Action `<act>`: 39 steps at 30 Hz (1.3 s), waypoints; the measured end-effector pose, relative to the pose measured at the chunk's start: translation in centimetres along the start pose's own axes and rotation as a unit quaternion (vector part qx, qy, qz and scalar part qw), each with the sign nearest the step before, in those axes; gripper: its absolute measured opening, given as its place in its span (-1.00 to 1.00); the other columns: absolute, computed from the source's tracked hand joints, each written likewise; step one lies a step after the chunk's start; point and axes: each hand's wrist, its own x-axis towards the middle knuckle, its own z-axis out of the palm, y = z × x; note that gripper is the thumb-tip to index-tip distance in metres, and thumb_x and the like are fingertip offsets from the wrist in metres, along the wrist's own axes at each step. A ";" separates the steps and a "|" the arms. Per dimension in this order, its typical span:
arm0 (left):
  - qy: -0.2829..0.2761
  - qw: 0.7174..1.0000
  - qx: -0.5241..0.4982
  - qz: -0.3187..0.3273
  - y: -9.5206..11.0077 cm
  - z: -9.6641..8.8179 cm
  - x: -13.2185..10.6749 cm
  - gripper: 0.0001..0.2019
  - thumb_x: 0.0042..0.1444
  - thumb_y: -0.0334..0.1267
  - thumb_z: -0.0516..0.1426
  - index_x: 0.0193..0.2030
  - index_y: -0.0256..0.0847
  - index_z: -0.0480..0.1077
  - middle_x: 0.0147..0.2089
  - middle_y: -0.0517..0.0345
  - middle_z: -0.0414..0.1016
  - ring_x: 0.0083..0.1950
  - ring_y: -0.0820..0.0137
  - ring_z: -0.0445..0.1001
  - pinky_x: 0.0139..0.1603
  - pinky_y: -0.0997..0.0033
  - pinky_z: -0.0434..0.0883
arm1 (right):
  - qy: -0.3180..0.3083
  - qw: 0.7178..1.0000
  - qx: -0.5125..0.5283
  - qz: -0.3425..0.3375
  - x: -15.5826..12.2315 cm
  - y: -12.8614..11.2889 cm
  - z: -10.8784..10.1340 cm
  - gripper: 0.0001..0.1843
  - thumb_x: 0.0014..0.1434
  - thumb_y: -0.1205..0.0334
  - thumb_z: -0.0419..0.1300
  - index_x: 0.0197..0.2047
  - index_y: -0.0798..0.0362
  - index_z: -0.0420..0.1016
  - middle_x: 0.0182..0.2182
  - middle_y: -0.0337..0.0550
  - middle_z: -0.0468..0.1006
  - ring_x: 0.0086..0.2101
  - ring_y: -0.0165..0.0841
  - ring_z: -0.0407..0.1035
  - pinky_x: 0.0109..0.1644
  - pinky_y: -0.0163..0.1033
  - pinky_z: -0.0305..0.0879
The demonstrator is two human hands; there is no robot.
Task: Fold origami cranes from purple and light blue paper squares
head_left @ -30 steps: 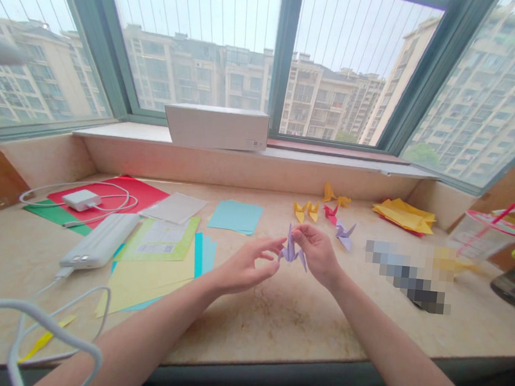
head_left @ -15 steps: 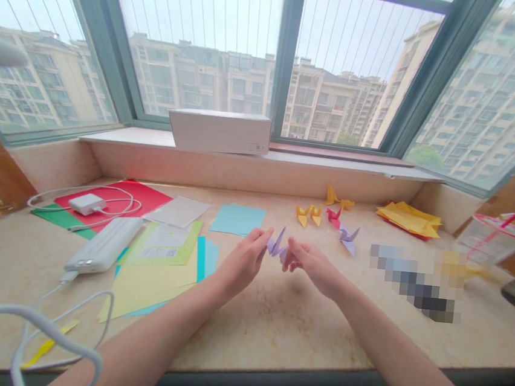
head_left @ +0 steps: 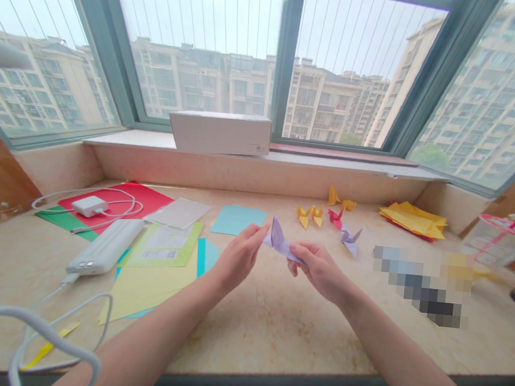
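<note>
A purple origami crane (head_left: 279, 241) is held above the middle of the counter, between my two hands. My left hand (head_left: 238, 259) pinches its left end with thumb and fingers. The fingers of my right hand (head_left: 320, 268) are closed on its right end and cover part of it. Beyond my right hand, another purple paper crane (head_left: 350, 241) stands on the counter. Behind that are a red paper crane (head_left: 336, 218) and several yellow ones, among them a yellow crane (head_left: 303, 216).
Blue paper sheets (head_left: 238, 220) lie behind my left hand. Further left are a light yellow sheet (head_left: 150, 289), a white power bank (head_left: 105, 245) and a looping white cable (head_left: 59, 335). Yellow sheets (head_left: 412, 219) and a clear cup (head_left: 490, 239) are at right. A white box (head_left: 220, 133) rests on the sill.
The purple crane has turned between my hands and shows more of its body. My right hand has shifted slightly right, while my left hand stays at the other end.
</note>
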 end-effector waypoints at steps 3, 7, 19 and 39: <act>-0.009 1.000 0.013 -0.001 0.0 -0.1 0.0 -0.56 0.34 -0.44 -0.13 0.30 -0.24 0.26 -0.01 -0.11 0.43 0.00 0.28 0.44 0.07 0.28 0.42 | -0.001 1.000 -0.002 0.003 0.0 0.0 -0.2 -0.49 0.28 -0.06 0.14 -0.61 0.07 0.40 -0.61 -0.24 0.34 -0.53 -0.41 0.18 -0.40 -0.26 0.18; -0.002 1.000 0.017 0.012 0.1 -0.2 0.0 -0.54 0.33 -0.46 -0.12 0.31 -0.22 0.27 -0.02 -0.09 0.45 -0.01 0.29 0.45 0.07 0.27 0.43 | -0.003 1.000 -0.014 0.009 0.0 -0.3 -0.3 -0.48 0.27 -0.05 0.12 -0.63 0.07 0.38 -0.63 -0.24 0.34 -0.55 -0.42 0.18 -0.43 -0.27 0.17; -0.001 0.994 0.088 0.064 -0.1 -0.3 -0.1 -0.50 0.30 -0.48 -0.11 0.35 -0.22 0.21 0.01 -0.11 0.45 -0.03 0.28 0.48 0.01 0.26 0.49 | -0.019 0.997 -0.067 0.042 -0.1 -1.5 0.3 -0.47 0.20 -0.21 0.18 -0.53 0.08 0.46 -0.60 -0.24 0.43 -0.54 -0.42 0.27 -0.39 -0.28 0.22; 0.055 0.996 -0.073 -0.015 2.8 0.0 -0.2 -0.76 0.25 -0.20 0.13 -0.02 -0.25 0.48 0.03 -0.12 0.46 0.09 0.20 0.44 0.16 0.15 0.38 | 0.013 0.998 -0.064 0.014 0.1 -1.2 0.4 -0.49 0.21 -0.21 0.16 -0.46 0.09 0.45 -0.57 -0.26 0.39 -0.52 -0.42 0.24 -0.37 -0.26 0.19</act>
